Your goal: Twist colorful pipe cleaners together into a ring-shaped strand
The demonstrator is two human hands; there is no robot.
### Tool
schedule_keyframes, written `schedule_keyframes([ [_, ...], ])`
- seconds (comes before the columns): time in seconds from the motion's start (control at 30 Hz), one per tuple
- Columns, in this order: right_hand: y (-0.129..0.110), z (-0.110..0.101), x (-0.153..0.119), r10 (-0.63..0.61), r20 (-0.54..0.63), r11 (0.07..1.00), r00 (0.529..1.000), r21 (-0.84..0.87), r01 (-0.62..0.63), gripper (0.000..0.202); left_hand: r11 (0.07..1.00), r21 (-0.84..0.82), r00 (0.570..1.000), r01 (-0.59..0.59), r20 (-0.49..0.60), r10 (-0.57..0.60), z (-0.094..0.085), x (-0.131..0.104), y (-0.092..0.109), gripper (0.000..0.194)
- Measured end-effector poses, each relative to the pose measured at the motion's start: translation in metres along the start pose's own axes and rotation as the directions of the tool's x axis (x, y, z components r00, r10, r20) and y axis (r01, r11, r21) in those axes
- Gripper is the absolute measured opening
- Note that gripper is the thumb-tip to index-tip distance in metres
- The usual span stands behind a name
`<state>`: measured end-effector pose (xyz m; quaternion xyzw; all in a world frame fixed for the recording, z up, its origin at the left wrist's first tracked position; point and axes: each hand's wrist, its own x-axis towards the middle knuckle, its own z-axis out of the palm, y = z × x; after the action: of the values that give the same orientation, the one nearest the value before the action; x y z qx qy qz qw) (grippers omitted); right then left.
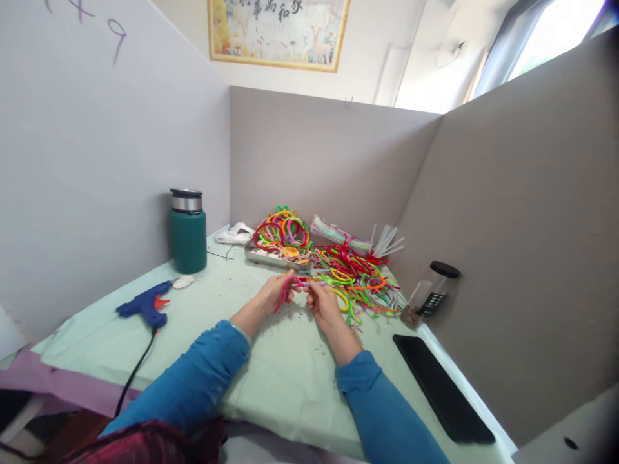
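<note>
Over the middle of the table, my left hand (276,294) is closed on a magenta pipe cleaner (282,298), one end of which hangs below the fingers. My right hand (323,305) pinches a lilac stretch (316,283) of pipe cleaner that meets the magenta one between the two hands. Whether the two are twisted together is too small to tell. Just behind the right hand spreads a tangled heap of pipe cleaners (355,267) in red, orange, yellow, green and grey. A metal tray (275,260) behind the left hand holds coloured rings and small flat pieces.
On the left lie a blue glue gun (145,304) with its cord and a white scrap (183,281); a green bottle (188,235) stands behind. To the right are a tilted clear jar (438,290) and a black slab (442,386). Grey partitions (329,154) enclose the table.
</note>
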<state>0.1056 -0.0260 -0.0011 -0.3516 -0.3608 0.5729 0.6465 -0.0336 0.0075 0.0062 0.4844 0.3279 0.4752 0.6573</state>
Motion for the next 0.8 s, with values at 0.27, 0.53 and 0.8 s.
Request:
schedule_keyframes([
  [0.27, 0.0, 0.001, -0.001, -0.018, -0.018, 0.998, 1.0, -0.054, 0.017, 0.029, 1.0, 0.01, 1.0, 0.007, 0.008, -0.007, -0.008, 0.001, -0.005, 0.029],
  [0.53, 0.003, -0.002, 0.003, -0.044, -0.017, 0.998, 0.999, -0.038, 0.043, 0.027, 0.989, 0.127, 0.997, -0.073, 0.012, 0.072, -0.004, -0.001, -0.003, 0.036],
  [0.8, 0.003, -0.003, 0.004, -0.03, -0.018, 0.999, 0.999, -0.033, 0.029, 0.026, 0.906, 0.372, 0.976, -0.202, -0.005, 0.22, 0.003, -0.002, 0.002, 0.033],
])
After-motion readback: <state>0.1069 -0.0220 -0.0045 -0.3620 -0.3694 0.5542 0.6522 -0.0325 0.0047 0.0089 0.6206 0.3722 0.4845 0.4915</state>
